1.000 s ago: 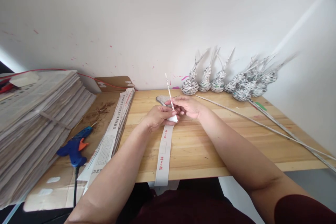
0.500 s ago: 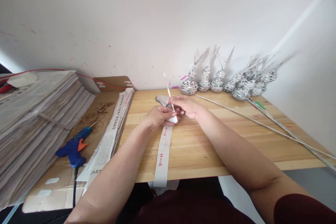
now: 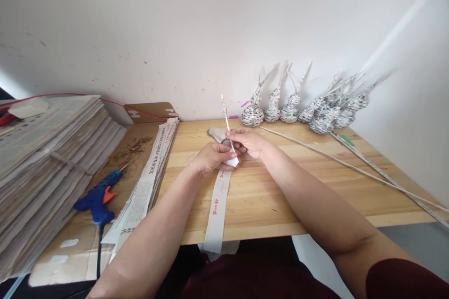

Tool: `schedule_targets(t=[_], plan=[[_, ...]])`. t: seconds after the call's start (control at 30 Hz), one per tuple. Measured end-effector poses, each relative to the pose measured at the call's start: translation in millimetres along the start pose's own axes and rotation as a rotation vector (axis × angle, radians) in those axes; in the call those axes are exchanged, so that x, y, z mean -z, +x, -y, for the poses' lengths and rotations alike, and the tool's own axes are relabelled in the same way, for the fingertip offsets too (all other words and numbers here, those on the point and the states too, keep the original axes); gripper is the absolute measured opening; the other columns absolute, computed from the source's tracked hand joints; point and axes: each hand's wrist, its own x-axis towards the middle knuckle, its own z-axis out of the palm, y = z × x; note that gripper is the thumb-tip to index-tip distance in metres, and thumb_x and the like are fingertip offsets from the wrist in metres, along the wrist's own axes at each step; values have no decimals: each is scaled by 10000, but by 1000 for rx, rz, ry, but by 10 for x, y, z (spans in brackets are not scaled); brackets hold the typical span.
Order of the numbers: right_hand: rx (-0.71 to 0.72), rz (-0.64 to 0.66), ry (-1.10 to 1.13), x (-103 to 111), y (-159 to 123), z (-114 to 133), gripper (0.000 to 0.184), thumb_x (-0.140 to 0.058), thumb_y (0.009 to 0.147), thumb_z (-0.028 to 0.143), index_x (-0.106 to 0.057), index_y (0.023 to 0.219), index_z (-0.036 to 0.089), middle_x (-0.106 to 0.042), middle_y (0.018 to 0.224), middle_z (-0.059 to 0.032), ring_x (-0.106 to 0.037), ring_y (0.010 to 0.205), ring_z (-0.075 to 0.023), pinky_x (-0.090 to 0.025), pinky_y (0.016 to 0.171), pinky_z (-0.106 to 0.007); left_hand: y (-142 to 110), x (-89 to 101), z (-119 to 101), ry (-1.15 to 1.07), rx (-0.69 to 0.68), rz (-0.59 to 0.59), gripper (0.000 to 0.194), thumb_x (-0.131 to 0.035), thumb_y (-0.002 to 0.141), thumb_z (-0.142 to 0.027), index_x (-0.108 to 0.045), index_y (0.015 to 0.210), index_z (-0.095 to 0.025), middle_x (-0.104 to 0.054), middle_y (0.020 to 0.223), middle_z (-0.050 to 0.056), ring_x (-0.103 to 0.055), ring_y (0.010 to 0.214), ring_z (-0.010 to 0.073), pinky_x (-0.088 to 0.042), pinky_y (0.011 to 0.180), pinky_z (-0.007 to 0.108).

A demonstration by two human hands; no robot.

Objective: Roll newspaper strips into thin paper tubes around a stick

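Observation:
Close together over the wooden table, both hands work on a long white paper strip [image 3: 214, 217] with red handwriting. One end of it is wound into a thin paper tube [image 3: 226, 114] that points up toward the wall. My left hand [image 3: 211, 159] pinches the folded white paper at the tube's base. My right hand [image 3: 247, 140] is closed round the tube just above, thumb and fingertips on it. The strip's loose end runs toward me and hangs past the table's front edge. Just behind the hands lies a grey cloth pad [image 3: 216, 134], partly covered by them.
A tall stack of newspaper [image 3: 45, 173] and a blue glue gun [image 3: 98, 198] are on cardboard at left. Beside them lies a pile of newspaper strips [image 3: 154, 159]. Several woven paper gourds [image 3: 252, 114] stand along the wall; long paper rods [image 3: 322, 152] cross the table's right side.
The tube has turned a little in my fingers and stands more upright. The strip has shifted slightly, with less of its red writing showing below my left hand.

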Motion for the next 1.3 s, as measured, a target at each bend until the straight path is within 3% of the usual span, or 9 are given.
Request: schedule_targets(t=[0.13,0.4,0.6,0.97,1.17,1.3], plan=[[-28,100,0,37,-30,34,421,-724,706,510,-704,876,126,-503,579,29,-410,464,-55,-231,366,-173,-11,-4,-25,6,10,-19,414,-837,578,-393,-738,867,-113,-723,870,123,-678,819,209,-561,729,328],[8,51,-29,43,30,-48,358,-772,671,463,-681,774,132,-415,478,64,-360,412,-46,-226,350,-164,9,20,-1,-7,7,16,414,-833,595,-376,-730,904,-119,-723,905,112,-676,840,204,-561,747,330],[14,112,-90,52,-8,-18,410,-715,723,508,-693,869,126,-509,542,32,-413,432,-53,-247,358,-168,19,46,21,1,1,34,400,-820,618,-374,-727,910,-117,-720,940,122,-673,855,204,-558,765,339],[39,-54,-36,-40,-7,-8,378,-793,640,459,-590,674,142,-443,467,73,-343,372,-29,-195,335,-168,19,21,30,-9,27,40,404,-827,616,-355,-713,914,-106,-726,865,123,-688,827,210,-561,738,323],[4,164,-121,29,-45,14,420,-690,746,507,-686,924,127,-527,510,41,-448,403,-58,-253,359,-175,22,42,37,16,19,48,393,-817,634,-347,-717,927,-104,-724,913,137,-687,857,228,-563,762,350],[-5,103,-76,35,-14,-12,354,-781,654,433,-675,801,129,-499,474,54,-425,383,-57,-275,352,-178,32,49,47,15,11,51,377,-810,644,-343,-717,919,-103,-721,937,145,-680,875,231,-560,771,357]])
